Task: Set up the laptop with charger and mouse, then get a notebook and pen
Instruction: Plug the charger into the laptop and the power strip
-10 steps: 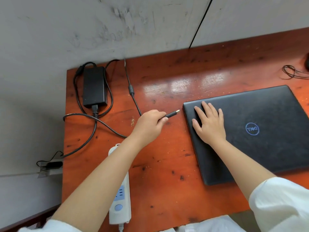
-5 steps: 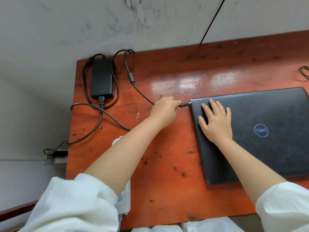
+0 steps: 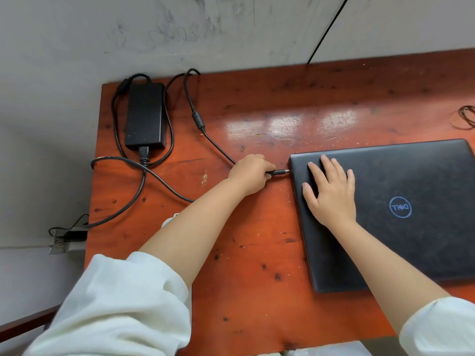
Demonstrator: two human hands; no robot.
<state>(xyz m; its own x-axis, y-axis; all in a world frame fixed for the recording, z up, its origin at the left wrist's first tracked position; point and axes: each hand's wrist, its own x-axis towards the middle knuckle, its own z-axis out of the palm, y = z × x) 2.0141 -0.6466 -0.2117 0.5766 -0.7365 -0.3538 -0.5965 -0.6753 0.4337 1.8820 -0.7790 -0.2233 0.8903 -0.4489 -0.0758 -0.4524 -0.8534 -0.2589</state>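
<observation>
A closed black laptop (image 3: 411,181) with a blue round logo lies on the right of the red-brown wooden table (image 3: 257,253). My right hand (image 3: 331,194) rests flat on its lid near the left edge, fingers spread. My left hand (image 3: 250,174) pinches the charger plug (image 3: 280,172), whose tip touches the laptop's left side. The black charger brick (image 3: 145,115) lies at the table's far left corner, its cable (image 3: 198,119) curving to my left hand. No mouse, notebook or pen is in view.
A thicker power cord (image 3: 144,181) loops from the brick off the table's left edge toward a wall socket (image 3: 66,240). A white power strip is mostly hidden under my left forearm. A thin dark cord (image 3: 466,116) lies at the far right edge. A grey wall stands behind.
My left hand carried the plug rightward from open table to the laptop's left side, where its tip now meets the edge. My right hand stayed flat on the lid.
</observation>
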